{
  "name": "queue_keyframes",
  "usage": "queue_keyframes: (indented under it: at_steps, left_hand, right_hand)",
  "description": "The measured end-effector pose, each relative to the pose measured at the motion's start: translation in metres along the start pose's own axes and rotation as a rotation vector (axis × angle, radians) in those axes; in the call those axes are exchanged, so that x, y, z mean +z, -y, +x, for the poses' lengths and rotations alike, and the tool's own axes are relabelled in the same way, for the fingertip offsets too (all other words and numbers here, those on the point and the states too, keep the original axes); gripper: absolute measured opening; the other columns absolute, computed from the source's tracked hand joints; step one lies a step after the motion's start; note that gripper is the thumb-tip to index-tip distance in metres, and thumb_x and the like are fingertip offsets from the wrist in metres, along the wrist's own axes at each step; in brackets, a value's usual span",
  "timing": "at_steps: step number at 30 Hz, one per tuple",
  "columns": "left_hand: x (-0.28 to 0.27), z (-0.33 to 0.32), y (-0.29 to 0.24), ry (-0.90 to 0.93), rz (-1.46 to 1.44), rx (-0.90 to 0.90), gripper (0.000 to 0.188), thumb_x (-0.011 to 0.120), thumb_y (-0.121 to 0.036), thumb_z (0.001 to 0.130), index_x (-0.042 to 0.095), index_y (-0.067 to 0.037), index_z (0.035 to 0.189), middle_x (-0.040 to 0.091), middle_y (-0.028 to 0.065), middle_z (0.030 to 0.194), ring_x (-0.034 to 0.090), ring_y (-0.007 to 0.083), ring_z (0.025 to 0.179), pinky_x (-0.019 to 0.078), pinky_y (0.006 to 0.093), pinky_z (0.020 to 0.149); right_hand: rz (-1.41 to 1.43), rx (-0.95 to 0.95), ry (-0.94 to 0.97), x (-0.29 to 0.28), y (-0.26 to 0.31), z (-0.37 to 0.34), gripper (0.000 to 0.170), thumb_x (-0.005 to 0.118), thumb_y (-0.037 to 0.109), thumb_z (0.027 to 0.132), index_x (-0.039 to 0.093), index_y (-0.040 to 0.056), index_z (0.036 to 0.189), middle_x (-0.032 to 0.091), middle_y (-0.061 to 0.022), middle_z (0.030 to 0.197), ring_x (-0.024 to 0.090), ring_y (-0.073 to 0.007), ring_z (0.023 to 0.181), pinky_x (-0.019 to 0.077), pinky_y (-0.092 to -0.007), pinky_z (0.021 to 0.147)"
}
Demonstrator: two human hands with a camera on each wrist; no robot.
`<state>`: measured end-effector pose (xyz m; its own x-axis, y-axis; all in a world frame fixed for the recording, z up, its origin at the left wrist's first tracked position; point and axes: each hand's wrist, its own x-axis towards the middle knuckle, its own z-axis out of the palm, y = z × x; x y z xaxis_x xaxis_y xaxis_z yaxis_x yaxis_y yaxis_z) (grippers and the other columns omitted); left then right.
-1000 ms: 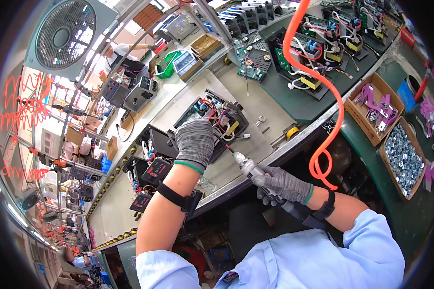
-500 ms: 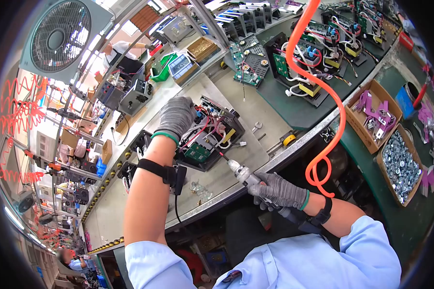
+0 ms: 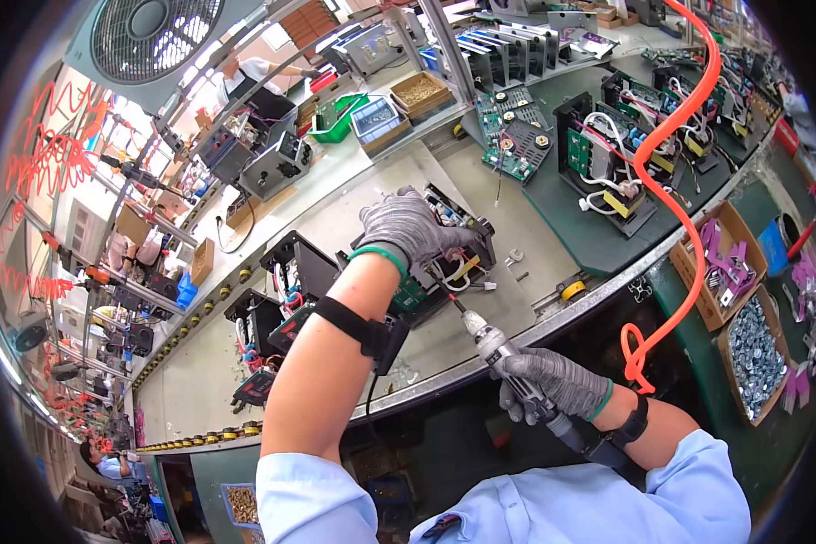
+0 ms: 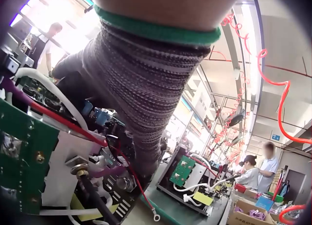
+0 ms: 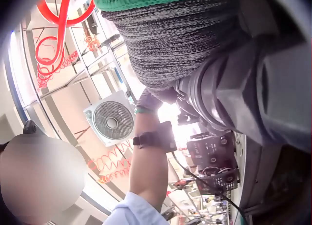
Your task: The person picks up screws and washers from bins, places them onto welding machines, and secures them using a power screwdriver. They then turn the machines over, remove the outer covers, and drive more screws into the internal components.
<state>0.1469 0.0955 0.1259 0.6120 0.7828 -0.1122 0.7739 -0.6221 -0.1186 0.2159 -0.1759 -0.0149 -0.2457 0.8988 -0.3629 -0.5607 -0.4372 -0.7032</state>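
Note:
An electronics unit with a green circuit board [image 3: 412,292] and exposed wires lies on the bench in front of me. My gloved left hand [image 3: 406,227] spans its top, with the thumb stretched toward the right-hand side; its fingertips are hidden. In the left wrist view, a red wire ending in a ring terminal [image 4: 156,217] hangs beside the unit. My gloved right hand [image 3: 560,383] grips a grey power screwdriver [image 3: 493,346] by its body. The bit [image 3: 457,303] points up at the unit's near right corner.
Beyond my left forearm sit more black units [image 3: 295,267]. A wrench [image 3: 515,257] lies right of the work. Further right are wired assemblies [image 3: 612,172], a carton of purple parts [image 3: 730,263] and a box of metal fasteners [image 3: 757,363]. An orange air hose [image 3: 666,181] hangs across.
My left hand first went to the unit's far left corner, then came right over its top. The screwdriver stays in my right hand near the unit. The head view has shifted.

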Motion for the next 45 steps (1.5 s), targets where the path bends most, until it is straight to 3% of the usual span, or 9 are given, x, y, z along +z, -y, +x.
queue_keyframes:
  at_steps: [4, 8, 31, 36, 37, 38, 39, 40, 45]
  left_hand:
    - [-0.015, 0.002, -0.002, 0.235, -0.049, -0.047, 0.110, 0.085, -0.075, 0.056, 0.061, 0.004, 0.128, 0.072, 0.0213, 0.121, 0.069, 0.0333, 0.116, 0.0548, 0.0421, 0.099]
    - [0.000, 0.003, -0.003, 0.096, -0.002, -0.081, 0.103, 0.090, -0.066, 0.056, 0.062, 0.004, 0.126, 0.069, 0.0232, 0.125, 0.068, 0.0351, 0.118, 0.0550, 0.0444, 0.100]
    - [-0.004, 0.002, -0.002, 0.082, -0.011, -0.061, 0.090, 0.093, -0.058, 0.057, 0.070, -0.005, 0.127, 0.073, 0.0188, 0.125, 0.070, 0.0357, 0.118, 0.0576, 0.0454, 0.099]
    - [0.015, 0.001, 0.008, -0.086, -0.026, 0.070, 0.050, 0.077, -0.044, 0.074, 0.078, -0.019, 0.117, 0.073, 0.0115, 0.127, 0.073, 0.0337, 0.109, 0.0586, 0.0459, 0.093]
    - [0.026, 0.018, 0.012, -0.169, 0.122, 0.353, 0.044, 0.073, -0.045, 0.078, 0.079, -0.021, 0.115, 0.074, 0.0105, 0.124, 0.072, 0.0322, 0.111, 0.0586, 0.0456, 0.093]
    - [0.040, 0.028, 0.018, -0.142, 0.184, 0.473, 0.051, 0.081, -0.051, 0.071, 0.079, -0.020, 0.112, 0.074, 0.0108, 0.123, 0.070, 0.0308, 0.114, 0.0582, 0.0438, 0.096]
    - [0.001, -0.005, 0.000, 0.002, 0.005, 0.059, 0.075, 0.090, -0.056, 0.059, 0.074, -0.013, 0.118, 0.072, 0.0139, 0.124, 0.069, 0.0309, 0.116, 0.0575, 0.0429, 0.098]
    - [0.023, 0.011, 0.007, -0.103, -0.040, -0.015, 0.103, 0.096, -0.062, 0.042, 0.067, 0.001, 0.118, 0.071, 0.0199, 0.122, 0.069, 0.0355, 0.113, 0.0569, 0.0433, 0.097]
    - [0.016, 0.013, 0.001, -0.042, -0.037, -0.073, 0.108, 0.097, -0.062, 0.043, 0.063, 0.003, 0.123, 0.070, 0.0233, 0.122, 0.068, 0.0368, 0.116, 0.0558, 0.0436, 0.100]
  right_hand:
    - [0.000, -0.013, -0.022, 0.004, -0.004, 0.001, 0.056, 0.064, 0.053, 0.098, 0.060, 0.0012, 0.119, 0.072, -0.0136, 0.084, 0.072, -0.0199, 0.065, 0.0606, -0.0287, 0.051]
    - [0.479, 0.011, 0.193, 0.003, -0.015, 0.005, 0.062, 0.061, 0.054, 0.100, 0.058, -0.0032, 0.124, 0.071, -0.0162, 0.086, 0.073, -0.0261, 0.069, 0.0601, -0.0308, 0.049]
    - [0.603, 0.037, 0.192, 0.013, -0.012, 0.016, 0.063, 0.064, 0.054, 0.098, 0.061, -0.0032, 0.124, 0.070, -0.0178, 0.086, 0.070, -0.0343, 0.067, 0.0597, -0.0422, 0.044]
    - [0.604, 0.081, 0.302, 0.019, -0.009, 0.012, 0.044, 0.058, 0.053, 0.103, 0.062, 0.0148, 0.123, 0.068, -0.0081, 0.093, 0.064, -0.0240, 0.072, 0.0531, -0.0293, 0.049]
    - [0.601, 0.048, 0.318, 0.022, -0.010, 0.011, 0.042, 0.056, 0.054, 0.104, 0.062, 0.0152, 0.120, 0.067, -0.0073, 0.092, 0.064, -0.0218, 0.072, 0.0525, -0.0285, 0.048]
    - [0.505, 0.027, 0.173, 0.028, -0.008, 0.009, 0.047, 0.058, 0.057, 0.102, 0.061, 0.0137, 0.118, 0.068, -0.0065, 0.088, 0.066, -0.0199, 0.068, 0.0523, -0.0276, 0.045]
    - [0.374, -0.007, 0.061, 0.032, -0.005, 0.006, 0.049, 0.059, 0.059, 0.101, 0.061, 0.0130, 0.116, 0.068, -0.0063, 0.085, 0.068, -0.0200, 0.065, 0.0536, -0.0287, 0.043]
    - [0.250, -0.015, -0.033, 0.034, -0.003, 0.006, 0.051, 0.059, 0.061, 0.099, 0.061, 0.0122, 0.115, 0.068, -0.0062, 0.082, 0.069, -0.0202, 0.062, 0.0550, -0.0299, 0.041]
    - [0.261, 0.065, -0.025, 0.026, -0.005, 0.021, 0.059, 0.061, 0.069, 0.095, 0.061, 0.0108, 0.106, 0.066, -0.0070, 0.074, 0.069, -0.0218, 0.054, 0.0575, -0.0352, 0.038]
